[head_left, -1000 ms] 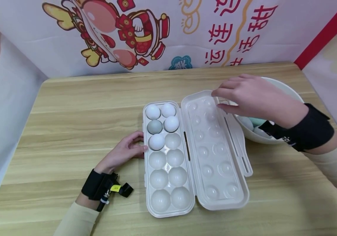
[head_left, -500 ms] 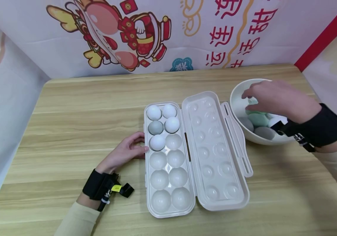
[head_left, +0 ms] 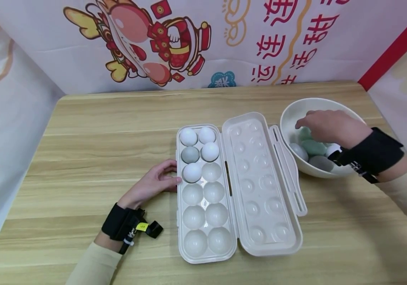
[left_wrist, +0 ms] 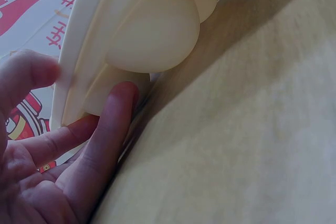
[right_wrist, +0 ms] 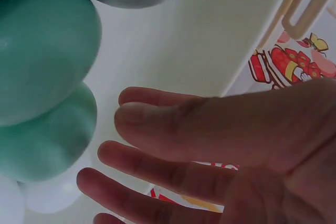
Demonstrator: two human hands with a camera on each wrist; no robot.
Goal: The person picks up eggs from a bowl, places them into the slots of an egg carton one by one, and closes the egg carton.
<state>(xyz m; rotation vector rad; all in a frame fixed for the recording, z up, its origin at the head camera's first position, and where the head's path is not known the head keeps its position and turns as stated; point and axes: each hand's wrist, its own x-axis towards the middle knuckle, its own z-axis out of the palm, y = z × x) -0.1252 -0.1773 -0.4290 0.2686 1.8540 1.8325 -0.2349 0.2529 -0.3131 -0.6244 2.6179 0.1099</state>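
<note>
A white plastic egg box lies unfolded on the table, several white eggs and one grey-green egg in its far wells. My left hand grips its left edge; the left wrist view has the thumb at the rim and fingers against the wells below. My right hand reaches over the white bowl at the right, which holds green, grey and white eggs. In the right wrist view its fingers are extended and hold nothing, beside a green egg.
The egg box's lid lies folded out to the right, its handle close to the bowl. A printed cloth hangs behind the table's back edge. Wooden tabletop extends to the left of the box.
My right hand has moved from above the lid's far end rightwards to the bowl, then lower into it. The left hand stays on the box's edge.
</note>
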